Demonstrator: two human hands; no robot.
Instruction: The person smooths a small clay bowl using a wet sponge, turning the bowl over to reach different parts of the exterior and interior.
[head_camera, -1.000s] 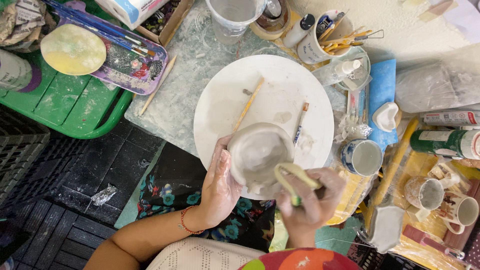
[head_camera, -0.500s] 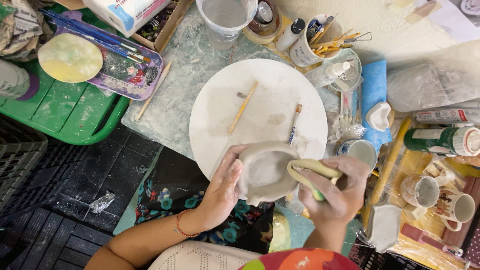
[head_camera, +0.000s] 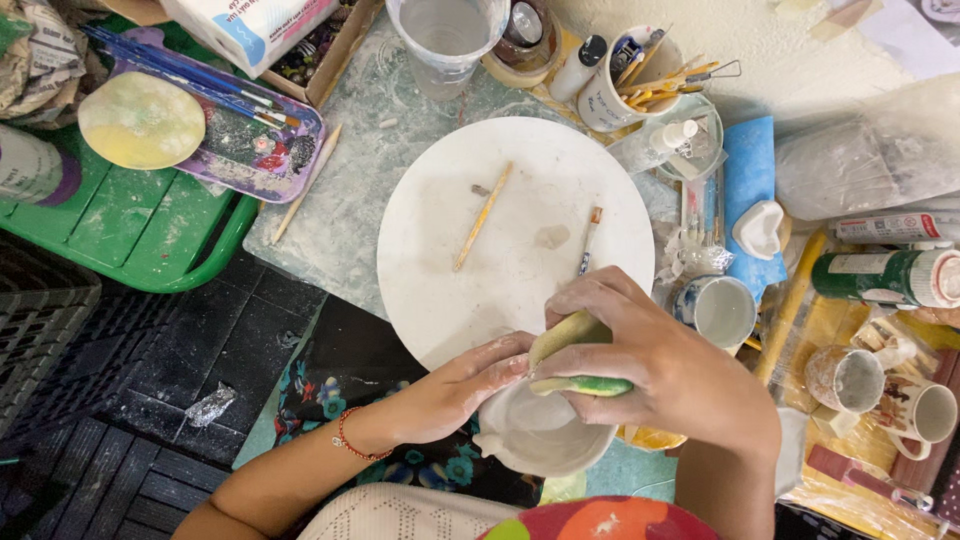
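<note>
A small unglazed white clay bowl (head_camera: 540, 435) is held off the table, below the round board, mouth up and tilted a bit. A yellow-green sponge (head_camera: 572, 355) is pressed against its upper rim, folded over.

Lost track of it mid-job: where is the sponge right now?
In the head view, low and centre-right: the sponge is in the right hand, pressed on the rim of the clay bowl that the left hand steadies.

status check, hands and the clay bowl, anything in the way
Left hand grips clay bowl rim. Right hand presses sponge on it. Nothing blocking; round board beyond.
</note>
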